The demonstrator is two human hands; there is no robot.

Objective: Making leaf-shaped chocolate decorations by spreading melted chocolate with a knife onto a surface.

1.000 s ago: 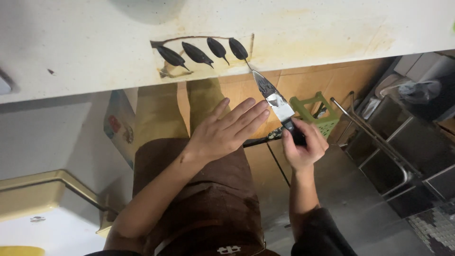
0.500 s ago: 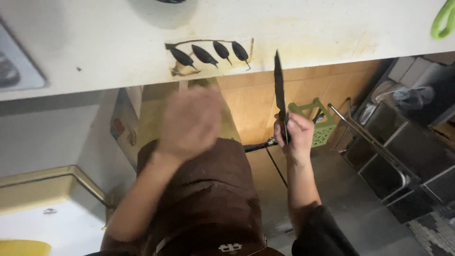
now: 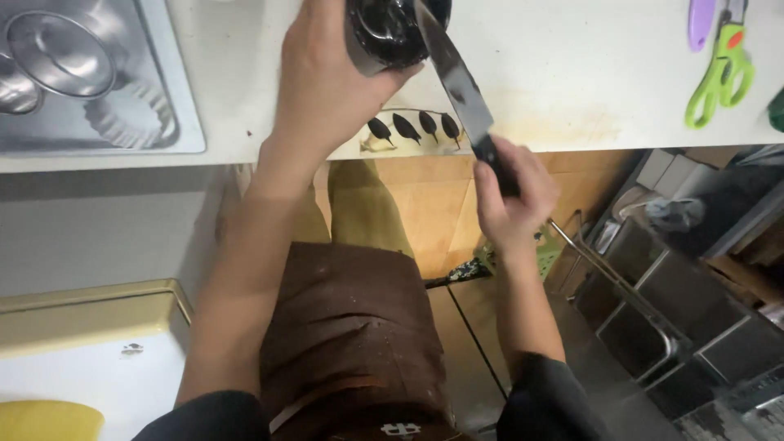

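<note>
My left hand (image 3: pixel 327 82) is wrapped around a dark, glossy round thing (image 3: pixel 392 28) at the top edge of the white counter (image 3: pixel 572 73); I cannot tell what kind of thing it is. My right hand (image 3: pixel 514 200) grips the black handle of a large kitchen knife (image 3: pixel 453 77). The blade slants up and to the left, and its upper part lies against the dark round thing. Just below, a leaf pattern (image 3: pixel 412 128) is printed on the counter's front edge.
A steel sink (image 3: pixel 98 82) with metal bowls lies at the upper left. Green-handled scissors (image 3: pixel 719 73) and a purple tool (image 3: pixel 701 20) rest at the upper right. Metal racks (image 3: pixel 670 327) stand at the lower right, a white and yellow bin (image 3: pixel 82 359) at the lower left.
My left hand rose from in front of my apron to the counter and closed on the dark round thing. The knife moved up from below the counter edge onto the counter.
</note>
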